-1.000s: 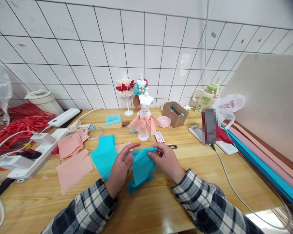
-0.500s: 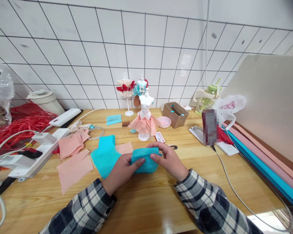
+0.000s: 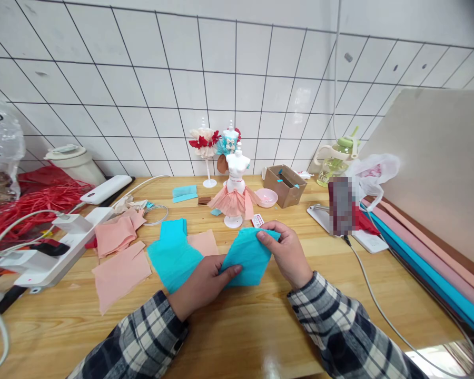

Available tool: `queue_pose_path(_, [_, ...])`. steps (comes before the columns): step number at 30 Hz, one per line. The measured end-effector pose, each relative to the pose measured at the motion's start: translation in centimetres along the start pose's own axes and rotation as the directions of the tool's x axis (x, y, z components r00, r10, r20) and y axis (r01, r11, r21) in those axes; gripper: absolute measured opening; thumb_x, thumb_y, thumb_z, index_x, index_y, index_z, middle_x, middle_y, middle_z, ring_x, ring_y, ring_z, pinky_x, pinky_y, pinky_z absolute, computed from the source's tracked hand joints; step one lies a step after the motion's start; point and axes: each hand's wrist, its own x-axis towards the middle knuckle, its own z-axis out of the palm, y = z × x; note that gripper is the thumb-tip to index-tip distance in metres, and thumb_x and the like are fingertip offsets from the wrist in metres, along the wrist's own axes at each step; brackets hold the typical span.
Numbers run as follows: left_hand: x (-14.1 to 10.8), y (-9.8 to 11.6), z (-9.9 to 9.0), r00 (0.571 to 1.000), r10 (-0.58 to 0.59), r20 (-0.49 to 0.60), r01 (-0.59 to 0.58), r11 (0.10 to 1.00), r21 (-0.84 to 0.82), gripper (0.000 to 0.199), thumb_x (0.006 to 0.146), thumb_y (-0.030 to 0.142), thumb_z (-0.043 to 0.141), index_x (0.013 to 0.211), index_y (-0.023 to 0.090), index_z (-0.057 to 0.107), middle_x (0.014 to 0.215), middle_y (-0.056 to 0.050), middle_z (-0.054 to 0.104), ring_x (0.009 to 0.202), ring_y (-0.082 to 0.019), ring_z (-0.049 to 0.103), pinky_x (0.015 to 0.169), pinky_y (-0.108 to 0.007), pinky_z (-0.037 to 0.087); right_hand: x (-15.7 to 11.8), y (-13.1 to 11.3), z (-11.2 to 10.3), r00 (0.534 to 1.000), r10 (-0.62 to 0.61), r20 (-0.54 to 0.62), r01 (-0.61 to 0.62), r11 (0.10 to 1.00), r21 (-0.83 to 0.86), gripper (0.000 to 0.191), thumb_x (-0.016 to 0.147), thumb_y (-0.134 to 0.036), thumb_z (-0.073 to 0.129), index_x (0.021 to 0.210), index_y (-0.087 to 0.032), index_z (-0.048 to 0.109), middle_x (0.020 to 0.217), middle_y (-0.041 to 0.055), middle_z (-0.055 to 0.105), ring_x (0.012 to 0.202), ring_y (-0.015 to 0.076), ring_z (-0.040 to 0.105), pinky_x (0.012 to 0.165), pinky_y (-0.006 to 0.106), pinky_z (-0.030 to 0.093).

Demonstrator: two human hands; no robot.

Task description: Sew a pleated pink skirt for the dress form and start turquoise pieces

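Note:
Both hands hold one folded piece of teal tissue paper just above the wooden table. My left hand pinches its lower left corner. My right hand grips its upper right corner. The piece is stretched flat between them, tilted. More teal paper lies flat to the left, touching a pink scrap. Behind stands a white mini mannequin wearing a pink pleated skirt.
Pink paper pieces lie left, by a white power strip with cables and red raffia. A cardboard box, a pink bowl, a phone on a stand and paper rolls sit right. Two dressed mannequins stand by the tiled wall.
The teal piece went from loosely draped, to folded into a narrow band, to stretched flat. My right hand moved up and right with its corner; my left hand stayed low.

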Motion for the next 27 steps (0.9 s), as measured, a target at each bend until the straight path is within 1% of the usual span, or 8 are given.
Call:
queue_pose_path(3, [-0.1, 0.3, 0.2, 0.996, -0.041, 0.081, 0.061, 0.963, -0.261, 0.033, 0.084, 0.047, 0.059, 0.085, 0.017, 0.072, 0.082, -0.001, 0.073, 0.074, -0.020, 0.064, 0.069, -0.027, 0.050, 0.1, -0.2, 0.0, 1.000, 0.008, -0.010, -0.008, 0.998, 0.068, 0.032, 0.069, -0.046, 0.075, 0.087, -0.020, 0.067, 0.078, 0.0004, 0.063, 0.068, 0.0132, 0.054, 0.062, 0.024, 0.044])
queue_pose_path(5, [0.0, 0.4, 0.2, 0.992, -0.089, 0.090, 0.120, 0.880, -0.460, 0.030, 0.081, 0.045, 0.064, 0.089, 0.017, 0.073, 0.084, -0.003, 0.075, 0.077, -0.022, 0.067, 0.072, -0.030, 0.052, -0.1, -0.5, 0.0, 0.988, 0.073, 0.138, -0.103, 0.969, 0.225, 0.047, 0.074, -0.056, 0.067, 0.108, -0.023, 0.064, 0.095, 0.0042, 0.066, 0.082, 0.0179, 0.060, 0.071, 0.029, 0.048])
queue_pose_path(8, [0.2, 0.4, -0.1, 0.988, -0.152, -0.017, 0.098, 0.711, -0.697, 0.033, 0.081, 0.040, 0.067, 0.102, 0.016, 0.071, 0.096, -0.008, 0.075, 0.084, -0.024, 0.070, 0.079, -0.035, 0.054, -0.5, -0.7, 0.1, 0.854, 0.140, 0.501, -0.353, 0.863, 0.361, 0.066, 0.078, -0.070, 0.050, 0.126, -0.026, 0.054, 0.114, 0.0093, 0.064, 0.101, 0.0227, 0.061, 0.085, 0.038, 0.049])
queue_pose_path(11, [0.6, -0.1, -0.7, 0.975, -0.184, -0.121, 0.011, 0.590, -0.807, 0.037, 0.082, 0.034, 0.067, 0.113, 0.014, 0.067, 0.107, -0.012, 0.073, 0.092, -0.026, 0.070, 0.083, -0.038, 0.055, -0.8, -0.4, 0.5, 0.763, 0.184, 0.620, -0.443, 0.846, 0.295, 0.060, 0.077, -0.063, 0.061, 0.123, -0.025, 0.057, 0.116, 0.0090, 0.064, 0.104, 0.0223, 0.061, 0.089, 0.038, 0.048])
queue_pose_path(17, [1.2, -0.7, -0.8, 0.960, -0.212, -0.185, -0.044, 0.539, -0.841, 0.035, 0.084, 0.028, 0.065, 0.116, 0.013, 0.064, 0.107, -0.013, 0.073, 0.096, -0.026, 0.069, 0.084, -0.038, 0.055, -0.8, 1.6, 2.1, 0.857, 0.234, 0.460, -0.322, 0.939, 0.121, 0.044, 0.065, -0.044, 0.079, 0.099, -0.019, 0.065, 0.096, 0.0055, 0.071, 0.087, 0.0195, 0.067, 0.081, 0.034, 0.052])
queue_pose_path(20, [1.0, -0.4, -0.5, 0.958, -0.203, -0.202, -0.051, 0.574, -0.817, 0.033, 0.085, 0.033, 0.063, 0.113, 0.015, 0.065, 0.105, -0.010, 0.073, 0.097, -0.027, 0.067, 0.085, -0.041, 0.054, -0.9, 2.2, 2.4, 0.921, 0.159, 0.356, -0.167, 0.986, -0.009, 0.035, 0.069, -0.042, 0.075, 0.094, -0.019, 0.067, 0.086, 0.0042, 0.072, 0.076, 0.0188, 0.067, 0.069, 0.032, 0.053])
queue_pose_path(23, [-0.2, -0.3, -0.8, 0.960, -0.065, -0.273, -0.123, 0.779, -0.615, 0.029, 0.081, 0.037, 0.066, 0.101, 0.017, 0.070, 0.101, -0.008, 0.073, 0.101, -0.029, 0.064, 0.092, -0.044, 0.049, -1.1, 1.6, 1.5, 0.952, -0.215, 0.220, 0.275, 0.915, -0.295, 0.011, 0.079, -0.030, 0.067, 0.085, -0.022, 0.070, 0.079, 0.0028, 0.072, 0.074, 0.0180, 0.065, 0.070, 0.033, 0.050])
queue_pose_path(27, [-2.0, -0.3, -2.1, 0.894, 0.261, -0.365, -0.289, 0.957, -0.024, 0.032, 0.056, 0.022, 0.083, 0.086, 0.021, 0.074, 0.111, -0.007, 0.069, 0.114, -0.035, 0.054, 0.108, -0.043, 0.034, -1.8, -0.2, -0.3, 0.641, -0.733, 0.229, 0.712, 0.456, -0.534, 0.020, 0.082, -0.015, 0.060, 0.088, -0.030, 0.072, 0.085, 0.0009, 0.070, 0.079, 0.0163, 0.061, 0.078, 0.035, 0.044])
